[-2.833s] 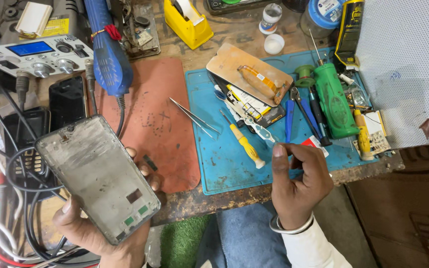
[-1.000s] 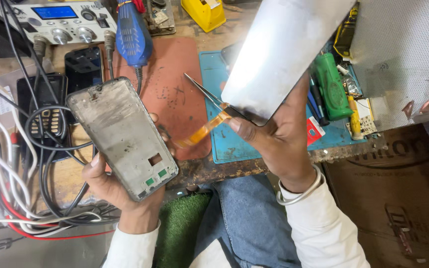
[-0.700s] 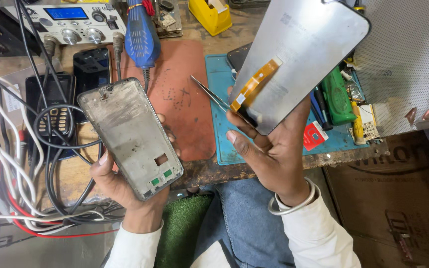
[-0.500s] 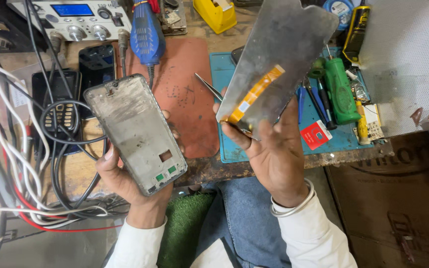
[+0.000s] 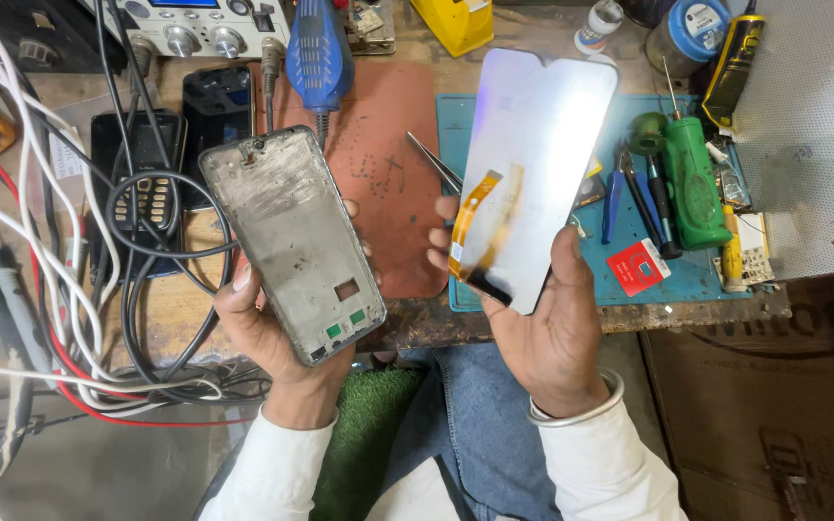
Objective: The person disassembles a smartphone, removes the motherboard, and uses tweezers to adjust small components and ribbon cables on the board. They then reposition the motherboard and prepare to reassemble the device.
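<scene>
Grip, left: left hand (image 5: 277, 333) clenched around the lower half of a bare grey metal phone frame (image 5: 291, 241), thumb on its left edge, held tilted above the bench edge.
Grip, right: right hand (image 5: 542, 323) grasping a thin glossy phone display panel (image 5: 538, 169) by its bottom end, thumb across the face, fingertips (image 5: 441, 236) behind the left edge.
Ribbon: an orange flex cable (image 5: 470, 227) hangs loose off the panel's back, just beside those fingertips.
Risk, cable: I judge a squeeze or snag there could crease or tear it.
Risk, panel: held only low down, the thin glass could flex, crack or slip.
Risk, bench: metal tweezers (image 5: 433, 161) lie on the brick-red work mat (image 5: 388, 154) right behind; a dip could scratch the panel.
Risk, wires: black cables (image 5: 147, 241) loop near the frame and might catch it.
</scene>
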The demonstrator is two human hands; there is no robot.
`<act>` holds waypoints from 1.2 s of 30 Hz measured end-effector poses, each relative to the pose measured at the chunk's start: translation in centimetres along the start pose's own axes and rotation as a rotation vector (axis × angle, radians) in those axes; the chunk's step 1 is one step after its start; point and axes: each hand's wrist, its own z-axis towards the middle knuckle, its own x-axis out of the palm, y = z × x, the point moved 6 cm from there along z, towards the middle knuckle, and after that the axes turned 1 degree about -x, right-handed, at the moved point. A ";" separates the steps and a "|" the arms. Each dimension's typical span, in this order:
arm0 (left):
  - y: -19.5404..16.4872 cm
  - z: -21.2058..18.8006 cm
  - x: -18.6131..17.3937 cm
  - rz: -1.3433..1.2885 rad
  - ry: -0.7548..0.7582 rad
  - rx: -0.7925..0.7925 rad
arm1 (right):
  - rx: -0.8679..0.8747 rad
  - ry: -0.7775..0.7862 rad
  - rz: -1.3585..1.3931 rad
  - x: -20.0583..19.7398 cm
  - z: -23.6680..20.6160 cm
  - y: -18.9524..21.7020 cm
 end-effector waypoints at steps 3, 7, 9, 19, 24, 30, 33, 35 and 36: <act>0.3 -0.2 0.2 -0.054 0.059 -0.041 | -0.105 0.022 -0.219 0.4 -0.2 0.8; 0.4 -0.2 -1.3 0.015 -0.064 0.003 | -0.231 0.003 -0.628 1.2 -1.1 1.5; 0.7 -0.2 -1.6 0.000 -0.027 -0.027 | -0.220 0.002 -0.697 1.3 -1.6 1.8; 1.4 -0.5 -0.7 0.012 0.150 -0.127 | -0.326 0.053 -1.101 3.0 -1.8 4.0; 0.7 -0.3 1.0 0.153 0.123 -0.093 | -0.326 0.036 -1.130 3.9 -1.6 4.2; 0.4 -0.4 2.2 0.216 0.151 -0.049 | -0.224 -0.015 -0.778 4.8 -0.9 2.7; 0.4 -0.6 2.5 0.252 0.160 -0.024 | -0.137 -0.005 -0.631 4.9 -0.6 1.7; 0.5 -0.6 2.6 0.263 0.184 -0.044 | -0.108 0.010 -0.682 4.9 -0.4 1.3; 0.6 -0.6 2.6 0.268 0.195 -0.055 | -0.099 0.019 -0.724 4.9 -0.3 1.1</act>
